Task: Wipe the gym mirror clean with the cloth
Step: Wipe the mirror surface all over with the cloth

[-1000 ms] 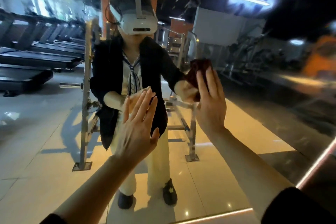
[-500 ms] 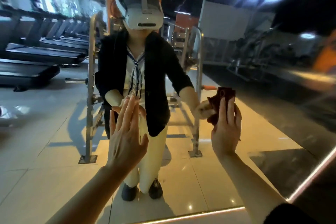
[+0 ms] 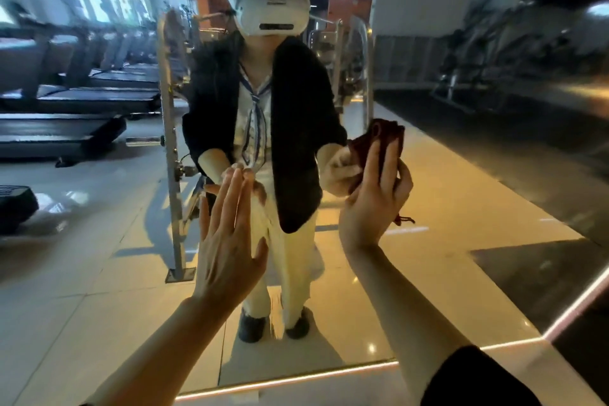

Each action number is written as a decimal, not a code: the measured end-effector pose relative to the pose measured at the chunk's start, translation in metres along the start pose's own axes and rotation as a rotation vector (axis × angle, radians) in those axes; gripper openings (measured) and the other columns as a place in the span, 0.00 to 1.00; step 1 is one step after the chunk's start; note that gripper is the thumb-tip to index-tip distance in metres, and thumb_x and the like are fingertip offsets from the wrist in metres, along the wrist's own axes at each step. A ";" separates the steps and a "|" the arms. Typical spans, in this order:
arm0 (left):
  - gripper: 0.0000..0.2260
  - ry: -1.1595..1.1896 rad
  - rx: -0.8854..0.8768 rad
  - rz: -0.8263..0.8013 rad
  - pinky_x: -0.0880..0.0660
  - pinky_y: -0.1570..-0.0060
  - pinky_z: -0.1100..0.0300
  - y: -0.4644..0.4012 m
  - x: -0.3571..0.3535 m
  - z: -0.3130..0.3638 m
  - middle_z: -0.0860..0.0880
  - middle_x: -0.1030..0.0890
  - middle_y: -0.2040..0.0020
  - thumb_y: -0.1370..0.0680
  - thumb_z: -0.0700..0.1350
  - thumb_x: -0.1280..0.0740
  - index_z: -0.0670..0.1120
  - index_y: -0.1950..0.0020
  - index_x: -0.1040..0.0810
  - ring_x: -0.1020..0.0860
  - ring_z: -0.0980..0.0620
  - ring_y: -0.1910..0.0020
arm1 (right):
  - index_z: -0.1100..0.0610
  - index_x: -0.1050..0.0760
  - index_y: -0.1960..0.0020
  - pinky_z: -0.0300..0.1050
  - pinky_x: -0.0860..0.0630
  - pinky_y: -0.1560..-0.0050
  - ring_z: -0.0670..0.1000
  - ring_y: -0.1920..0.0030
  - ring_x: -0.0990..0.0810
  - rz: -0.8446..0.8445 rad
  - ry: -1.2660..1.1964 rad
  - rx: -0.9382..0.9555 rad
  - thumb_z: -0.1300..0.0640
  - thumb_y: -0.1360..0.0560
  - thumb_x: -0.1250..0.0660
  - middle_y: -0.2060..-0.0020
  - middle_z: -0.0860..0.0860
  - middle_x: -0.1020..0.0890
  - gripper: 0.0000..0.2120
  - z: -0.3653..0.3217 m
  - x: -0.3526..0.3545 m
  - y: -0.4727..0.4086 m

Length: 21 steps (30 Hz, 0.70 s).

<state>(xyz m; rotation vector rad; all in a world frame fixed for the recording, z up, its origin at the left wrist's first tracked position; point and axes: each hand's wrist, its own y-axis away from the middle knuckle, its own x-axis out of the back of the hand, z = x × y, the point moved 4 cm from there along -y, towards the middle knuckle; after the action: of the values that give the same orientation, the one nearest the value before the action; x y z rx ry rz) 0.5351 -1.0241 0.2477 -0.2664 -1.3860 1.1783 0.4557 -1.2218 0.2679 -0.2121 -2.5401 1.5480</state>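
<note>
A large gym mirror [image 3: 445, 208] fills the view and reflects a person in a dark jacket and white headset. My right hand [image 3: 372, 204] presses a dark red cloth [image 3: 385, 137] against the glass at about waist height of the reflection, fingers curled round the cloth. A loose thread of the cloth hangs below my palm. My left hand [image 3: 227, 241] lies flat on the mirror with straight fingers, to the left of the cloth.
The lit bottom edge of the mirror [image 3: 286, 379] runs along the floor. Reflected in the glass are treadmills [image 3: 66, 128] on the left, a metal rack frame [image 3: 169, 148] behind the person, and dark machines at the right.
My right hand with the cloth has slid down and slightly right across the glass. My left hand has stayed flat on the mirror, shifting a little lower.
</note>
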 end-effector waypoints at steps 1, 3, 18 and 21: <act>0.46 -0.005 -0.010 -0.007 0.44 0.27 0.31 -0.002 -0.003 0.007 0.40 0.44 0.19 0.32 0.37 0.22 0.39 0.20 0.44 0.48 0.42 0.19 | 0.58 0.32 0.26 0.52 0.31 0.31 0.60 0.31 0.32 -0.033 -0.037 0.066 0.66 0.22 0.34 0.25 0.56 0.32 0.26 -0.013 -0.005 0.010; 0.46 -0.029 -0.033 -0.023 0.45 0.26 0.32 -0.006 -0.008 0.019 0.41 0.45 0.19 0.32 0.37 0.22 0.39 0.20 0.44 0.49 0.43 0.19 | 0.56 0.33 0.25 0.53 0.33 0.28 0.58 0.28 0.34 -0.162 -0.079 0.363 0.62 0.17 0.39 0.25 0.56 0.31 0.21 -0.029 -0.011 0.041; 0.45 -0.158 -0.078 -0.048 0.43 0.28 0.34 -0.025 -0.039 0.065 0.40 0.38 0.22 0.35 0.39 0.20 0.39 0.22 0.37 0.41 0.40 0.24 | 0.56 0.36 0.24 0.59 0.26 0.33 0.60 0.25 0.34 -0.314 -0.064 0.484 0.66 0.15 0.49 0.25 0.57 0.33 0.20 0.051 0.010 0.052; 0.45 -0.183 -0.100 -0.046 0.53 0.24 0.40 -0.028 -0.040 0.067 0.40 0.38 0.22 0.34 0.40 0.20 0.39 0.21 0.38 0.41 0.40 0.24 | 0.58 0.34 0.25 0.54 0.29 0.30 0.61 0.27 0.31 -0.122 -0.052 0.290 0.68 0.21 0.35 0.27 0.60 0.30 0.25 0.082 0.020 0.013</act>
<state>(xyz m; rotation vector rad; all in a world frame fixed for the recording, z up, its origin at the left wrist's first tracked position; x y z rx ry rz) 0.5012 -1.0990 0.2617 -0.1997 -1.6059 1.1188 0.4198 -1.2827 0.2208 0.0195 -2.2775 1.8656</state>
